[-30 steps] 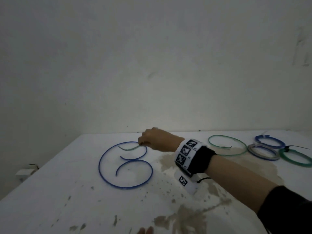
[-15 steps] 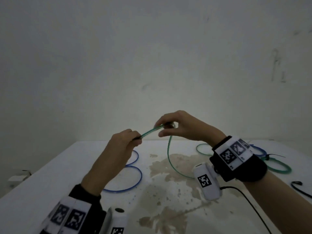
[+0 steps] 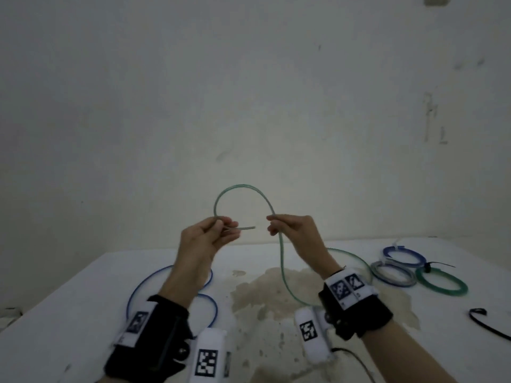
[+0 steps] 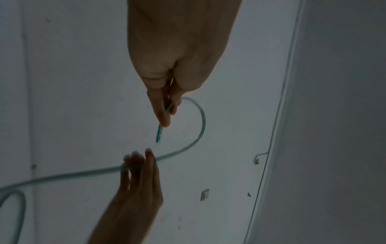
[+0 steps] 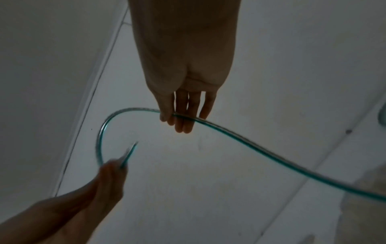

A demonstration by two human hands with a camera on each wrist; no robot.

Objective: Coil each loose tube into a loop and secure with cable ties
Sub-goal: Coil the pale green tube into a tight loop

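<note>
Left hand (image 3: pixel 206 239) pinches the free end of the green tube (image 3: pixel 240 189) between thumb and fingers; a short tip pokes out past them toward the right. Right hand (image 3: pixel 296 236) grips the same tube further along, fingers wrapped over it. Between the 2 hands the tube arches up in a half loop, well above the surface (image 3: pixel 69 313); its tail drops from the right hand and runs down behind the right wrist.

Change: 0.5 s ago the stretch between the hands was short and nearly straight. Now the hands sit wider apart and the arch has opened. Judgement: the first turn of the coil is being formed; not yet closed, no tie on it.

Outward: a loose blue tube (image 3: pixel 138 288) lies on the surface behind the left forearm. Far right, 3 finished coils (image 3: pixel 442 284), and a black cable tie (image 3: pixel 486 327) nearer the edge.
</note>
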